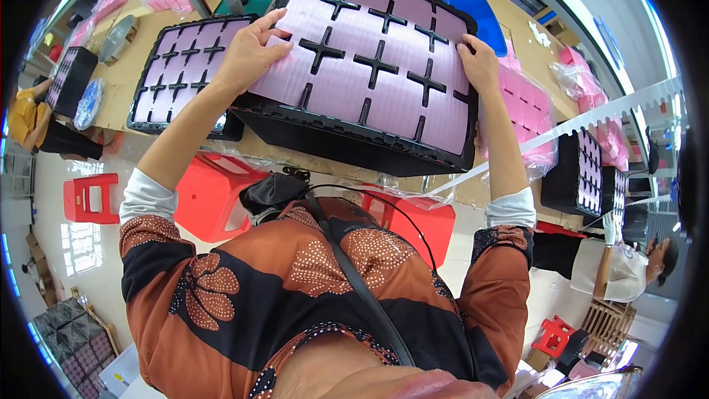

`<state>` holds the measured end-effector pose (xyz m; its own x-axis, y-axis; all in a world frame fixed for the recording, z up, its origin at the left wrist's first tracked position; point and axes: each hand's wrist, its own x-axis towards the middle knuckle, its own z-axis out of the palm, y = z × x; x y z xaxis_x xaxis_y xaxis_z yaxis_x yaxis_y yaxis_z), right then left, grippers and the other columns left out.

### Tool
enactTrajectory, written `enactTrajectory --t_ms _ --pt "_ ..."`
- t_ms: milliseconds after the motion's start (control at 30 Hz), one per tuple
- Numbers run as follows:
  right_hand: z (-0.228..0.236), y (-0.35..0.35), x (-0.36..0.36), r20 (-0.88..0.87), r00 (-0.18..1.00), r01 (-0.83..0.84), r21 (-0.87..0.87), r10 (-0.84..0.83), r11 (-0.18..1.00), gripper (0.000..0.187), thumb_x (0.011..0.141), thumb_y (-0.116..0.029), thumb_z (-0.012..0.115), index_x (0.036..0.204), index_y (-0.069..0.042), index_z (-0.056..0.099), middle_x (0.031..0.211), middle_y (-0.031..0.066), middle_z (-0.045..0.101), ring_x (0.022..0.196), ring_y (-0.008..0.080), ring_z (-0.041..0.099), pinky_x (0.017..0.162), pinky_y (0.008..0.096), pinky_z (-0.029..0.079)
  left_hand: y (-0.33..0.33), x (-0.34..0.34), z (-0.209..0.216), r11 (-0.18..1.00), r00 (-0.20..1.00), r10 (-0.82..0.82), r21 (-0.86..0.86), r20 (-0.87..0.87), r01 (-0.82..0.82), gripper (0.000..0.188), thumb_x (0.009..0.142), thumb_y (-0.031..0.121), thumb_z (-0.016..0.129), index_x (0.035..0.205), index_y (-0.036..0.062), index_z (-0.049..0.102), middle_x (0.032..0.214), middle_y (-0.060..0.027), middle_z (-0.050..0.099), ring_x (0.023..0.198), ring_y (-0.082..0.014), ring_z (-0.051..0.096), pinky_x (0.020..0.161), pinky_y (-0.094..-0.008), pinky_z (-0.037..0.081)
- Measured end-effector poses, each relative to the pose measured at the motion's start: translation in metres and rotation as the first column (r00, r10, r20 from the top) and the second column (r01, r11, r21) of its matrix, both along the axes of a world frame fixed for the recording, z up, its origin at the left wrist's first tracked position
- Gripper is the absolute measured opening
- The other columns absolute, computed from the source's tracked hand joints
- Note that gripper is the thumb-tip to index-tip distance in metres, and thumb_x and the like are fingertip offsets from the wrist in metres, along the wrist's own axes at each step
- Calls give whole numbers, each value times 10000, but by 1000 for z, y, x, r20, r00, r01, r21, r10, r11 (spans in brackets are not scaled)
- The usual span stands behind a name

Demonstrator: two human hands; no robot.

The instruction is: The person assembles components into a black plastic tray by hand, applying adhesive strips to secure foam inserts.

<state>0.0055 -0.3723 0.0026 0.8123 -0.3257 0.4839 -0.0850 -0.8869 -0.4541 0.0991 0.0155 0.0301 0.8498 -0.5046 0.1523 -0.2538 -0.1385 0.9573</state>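
Observation:
A thick black plastic tray stack [325, 137] stands tilted on the table in front of me. Glossy pale purple pieces [391, 100] fill its top compartments, with black cross-shaped dividers between them. My left hand [251, 53] lies at the left edge of the top tray, thumb and fingers apart, fingertips touching the purple surface. At the far right corner, my right hand [480, 65] has its fingers curled over the rim, with the thumb on top. The undersides of both hands are hidden.
A similar filled tray [173, 77] sits to the left. A blue plastic bin [473, 15] stands behind the stack. Pink pieces in clear bags [528, 107] lie at the right. Red stools [210, 196] are under the table edge. A co-worker [617, 270] is at the right.

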Motion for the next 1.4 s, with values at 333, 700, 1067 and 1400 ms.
enactTrajectory --t_ms 333,700,1067,1400 --pt "-11 2 10 123 983 -105 -221 134 970 277 829 -200 516 1001 5 584 1095 160 567 1045 315 506 896 371 397 4 0 5 990 970 47 121 240 -78 536 789 166 639 1255 -5 438 997 -123 620 794 -168 606 709 -265 467" --pt "-3 14 25 -172 967 -229 -280 186 932 415 920 -357 352 1041 -20 562 1144 179 532 1079 338 480 914 431 359 -67 63 7 812 502 -435 566 748 -139 529 920 476 296 949 15 552 1011 -154 562 976 -327 530 826 -410 405" --pt "6 14 43 -349 933 -199 -302 86 932 600 916 -479 298 1088 47 530 1209 228 478 1151 349 428 950 387 356 -102 101 8 484 730 -519 857 444 -177 916 809 714 186 1303 -43 326 1395 -206 259 1292 -311 262 1049 -363 250" --pt "4 25 52 -383 923 -144 -389 -18 910 766 860 -597 287 1077 103 509 1174 240 487 1162 356 404 968 402 327 -102 83 8 567 550 -396 667 735 -484 738 847 597 321 1190 -48 423 1246 -191 409 1159 -291 388 967 -353 308"
